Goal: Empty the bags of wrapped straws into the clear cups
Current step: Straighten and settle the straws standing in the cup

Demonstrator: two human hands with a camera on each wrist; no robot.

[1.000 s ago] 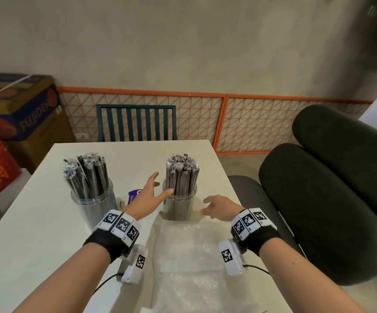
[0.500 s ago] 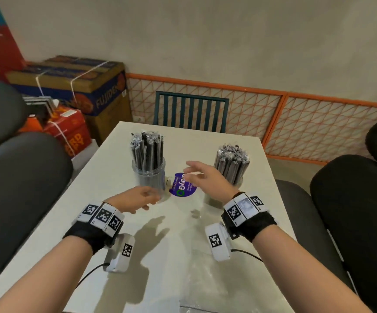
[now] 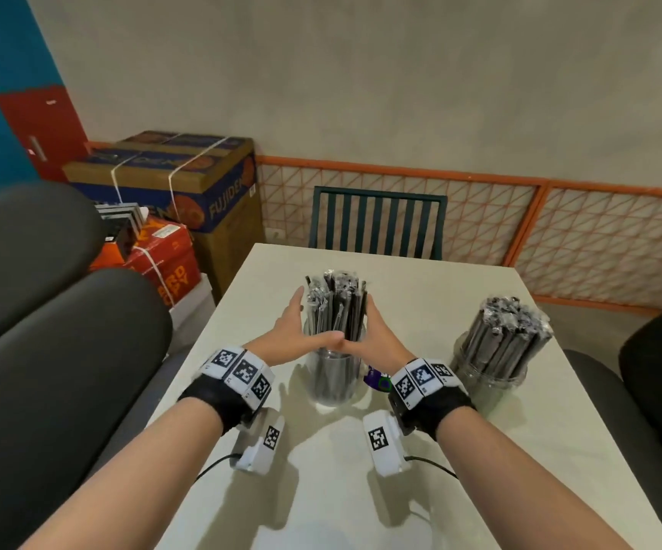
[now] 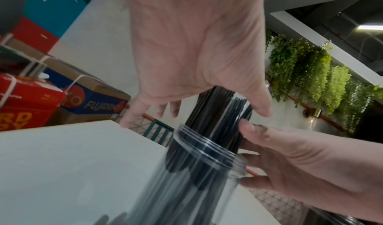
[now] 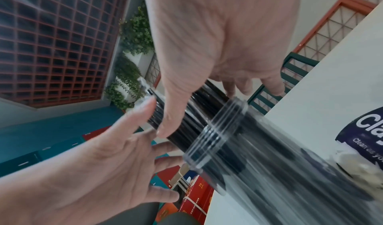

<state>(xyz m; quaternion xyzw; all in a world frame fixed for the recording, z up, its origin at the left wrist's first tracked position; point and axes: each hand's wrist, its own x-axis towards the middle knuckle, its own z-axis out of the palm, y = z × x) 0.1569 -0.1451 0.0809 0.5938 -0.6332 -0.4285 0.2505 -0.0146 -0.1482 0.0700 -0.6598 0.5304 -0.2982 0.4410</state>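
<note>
Two hands, left hand point(image 3: 295, 335) and right hand point(image 3: 377, 337), straight fingers cupping cup's straws point(image 3: 335, 307)

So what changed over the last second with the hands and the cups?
Both hands left the right cup and closed in on the left cup's straws, left hand and right hand cupping them with straight fingers. Both cups stayed upright and full.

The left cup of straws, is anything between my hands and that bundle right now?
Nothing visible. The left hand and right hand flank the straws above the clear cup, straight fingers alongside the bundle.
</note>
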